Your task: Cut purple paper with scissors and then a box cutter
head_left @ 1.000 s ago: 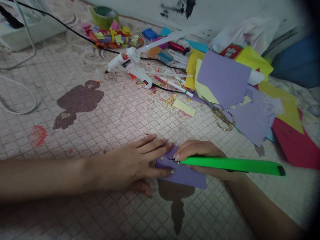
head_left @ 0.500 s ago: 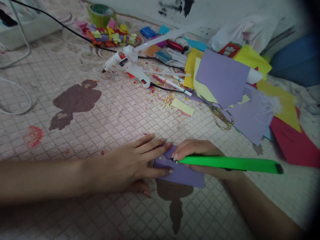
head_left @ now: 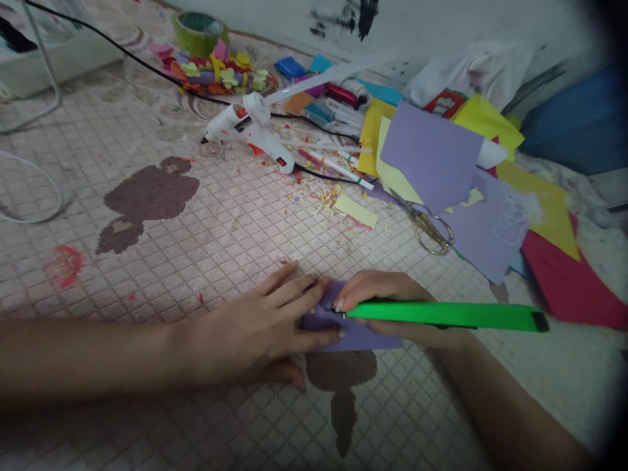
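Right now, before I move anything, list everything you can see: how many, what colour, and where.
woven mat: one, pale pink grid with brown figures, under everything
hot glue gun: one, white, far side of the mat
tape roll: one, green, far edge
paper flowers: one pile, mixed colours, beside the tape roll
black cable: one, black, far left
scissors: one pair, gold, beside the paper sheets
paper sheets: several, lilac, yellow and red, far right
paper scraps: many, mixed colours, near the glue gun
lilac paper piece: one, lilac, under the hands
green craft knife: one, bright green, held over the lilac paper piece
left hand: one, flat on the lilac paper piece
right hand: one, curled around the green craft knife
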Demonstrator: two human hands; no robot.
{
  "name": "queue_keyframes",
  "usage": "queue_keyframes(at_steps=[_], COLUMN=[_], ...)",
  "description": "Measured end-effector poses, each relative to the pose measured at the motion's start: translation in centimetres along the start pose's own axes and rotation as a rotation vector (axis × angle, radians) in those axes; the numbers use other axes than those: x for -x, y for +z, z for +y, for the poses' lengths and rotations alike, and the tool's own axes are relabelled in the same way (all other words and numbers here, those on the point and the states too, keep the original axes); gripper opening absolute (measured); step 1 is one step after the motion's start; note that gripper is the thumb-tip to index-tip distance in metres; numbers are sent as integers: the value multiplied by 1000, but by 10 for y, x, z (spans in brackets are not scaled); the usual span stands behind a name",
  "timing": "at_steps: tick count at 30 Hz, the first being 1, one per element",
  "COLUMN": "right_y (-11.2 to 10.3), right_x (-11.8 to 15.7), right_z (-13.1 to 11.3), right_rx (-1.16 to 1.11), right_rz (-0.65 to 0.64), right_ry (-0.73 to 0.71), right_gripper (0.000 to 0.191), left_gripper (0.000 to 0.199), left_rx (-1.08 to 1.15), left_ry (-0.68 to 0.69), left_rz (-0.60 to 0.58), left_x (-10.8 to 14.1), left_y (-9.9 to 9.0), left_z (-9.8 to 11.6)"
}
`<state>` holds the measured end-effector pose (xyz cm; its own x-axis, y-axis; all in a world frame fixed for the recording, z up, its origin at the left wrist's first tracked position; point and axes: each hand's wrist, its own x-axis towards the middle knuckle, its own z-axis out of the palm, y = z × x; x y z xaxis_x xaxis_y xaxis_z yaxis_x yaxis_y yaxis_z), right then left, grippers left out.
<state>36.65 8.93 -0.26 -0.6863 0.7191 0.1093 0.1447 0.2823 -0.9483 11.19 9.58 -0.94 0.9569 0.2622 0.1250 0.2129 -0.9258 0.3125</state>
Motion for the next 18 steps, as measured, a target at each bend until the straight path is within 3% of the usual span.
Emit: queue_keyframes(at_steps=[11,18], right_y=[-5,-5], right_x=[0,0], right_z=[3,3], right_rx=[0,29], right_rz=[-34,-27], right_ry=[-21,-17], right_gripper=[24,22], left_gripper=[51,51], left_rx=[77,100], left_ry=[22,16], left_rz=[-41,-6], left_x=[0,-1], left_y=[-1,-2], left_z=[-5,-3])
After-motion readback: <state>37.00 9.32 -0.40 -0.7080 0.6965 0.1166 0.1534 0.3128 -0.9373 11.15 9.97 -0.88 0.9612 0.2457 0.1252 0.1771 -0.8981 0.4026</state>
